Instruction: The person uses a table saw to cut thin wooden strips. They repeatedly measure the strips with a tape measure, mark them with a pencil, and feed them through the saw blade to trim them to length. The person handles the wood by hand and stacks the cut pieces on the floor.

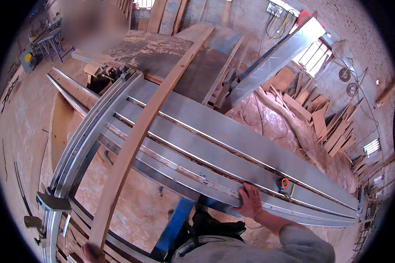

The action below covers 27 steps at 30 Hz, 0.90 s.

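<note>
A long wooden strip (145, 122) lies crosswise over the silver slotted table (250, 136), nearer its left end than its right. The strip's far end runs past the table's far edge; its near end juts out over the table's near side. There the left hand (91, 253) touches the near end of the strip; the lower edge of the view cuts it off, so I cannot tell how tightly its fingers close. The right hand (250, 201) holds nothing: it rests palm down on the table's near edge, right of the strip, its fingers stretched over the metal.

A tape measure (284, 183) with an orange ring sits on the table, just to the right of that hand. A metal fence rail (81, 144) crosses the table's left end and extends well past its near side, where a dark stop block (52, 201) is fitted to it. A blue beam (173, 228) shows below the table's near edge.

Past the table's far edge is a dark, dust-streaked machine bed (162, 55), with a pale translucent guard (285, 57) raised to its right. Farther beyond the table, wood offcuts (320, 122) are heaped against the wall.
</note>
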Tool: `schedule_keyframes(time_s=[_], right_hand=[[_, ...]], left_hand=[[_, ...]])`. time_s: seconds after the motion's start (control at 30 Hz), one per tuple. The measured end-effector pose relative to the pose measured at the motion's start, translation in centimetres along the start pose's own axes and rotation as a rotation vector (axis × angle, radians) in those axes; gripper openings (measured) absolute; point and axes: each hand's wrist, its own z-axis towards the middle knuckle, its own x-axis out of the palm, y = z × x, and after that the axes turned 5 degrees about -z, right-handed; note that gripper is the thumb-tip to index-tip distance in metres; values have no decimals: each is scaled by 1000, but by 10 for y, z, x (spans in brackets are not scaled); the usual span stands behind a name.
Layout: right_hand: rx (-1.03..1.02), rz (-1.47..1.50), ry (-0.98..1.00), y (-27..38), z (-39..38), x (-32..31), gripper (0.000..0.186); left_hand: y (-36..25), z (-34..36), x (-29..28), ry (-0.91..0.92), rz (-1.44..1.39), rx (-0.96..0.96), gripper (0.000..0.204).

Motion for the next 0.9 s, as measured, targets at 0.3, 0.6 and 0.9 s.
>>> schedule_keyframes(time_s=[0.3,0.6,0.9], right_hand=[[9,12,-6,-2,-3,-2,90],[9,-2,-25,9,1,-11,93],[14,-14,-4,-1,-3,0,91]], left_hand=[[-236,103,189,102,371,410,51],[-316,198,289,62,463,468,41],[-279,163,265,-69,538,503,68]])
